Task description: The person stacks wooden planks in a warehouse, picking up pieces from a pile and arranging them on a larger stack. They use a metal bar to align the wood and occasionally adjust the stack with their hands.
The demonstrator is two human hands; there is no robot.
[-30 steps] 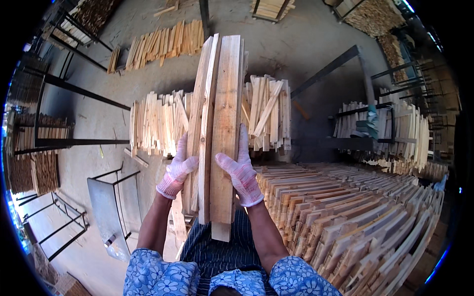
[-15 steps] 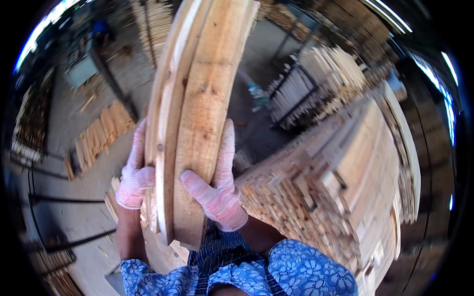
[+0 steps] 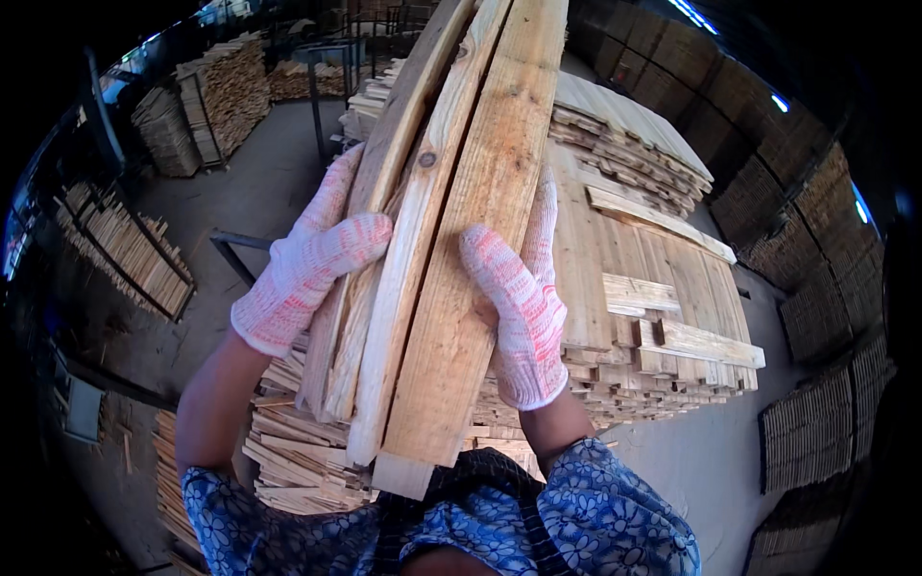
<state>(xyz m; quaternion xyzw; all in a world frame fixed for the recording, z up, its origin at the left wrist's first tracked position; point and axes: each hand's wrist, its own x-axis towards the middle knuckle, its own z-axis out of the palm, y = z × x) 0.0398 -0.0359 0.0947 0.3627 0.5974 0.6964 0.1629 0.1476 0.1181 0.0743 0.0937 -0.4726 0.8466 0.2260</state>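
Observation:
A bundle of several long wooden boards [image 3: 495,163] is held lengthwise in front of my body, its far ends running out of the top of the picture. Around its left side my left hand [image 3: 312,259], in a white and pink knit glove, is closed, the thumb lying over the boards. My right hand [image 3: 519,302], gloved alike, grips the right side with its thumb on the top face of the widest board. Most fingers of both hands are hidden beneath or beside the wood. Small dark knots mark the boards, and their near ends are uneven.
Right of the bundle stands a broad stack of boards [image 3: 663,259] with a few loose pieces on top. Short sticks [image 3: 298,451] lie piled at lower left. A dark metal frame [image 3: 235,252] is near my left hand. Tall wood stacks [image 3: 812,432] line the right side.
My body has turned, so the large board stack now lies just beyond the bundle on the right. Both hands still hold the boards, which have fanned slightly apart and tilt more to the right.

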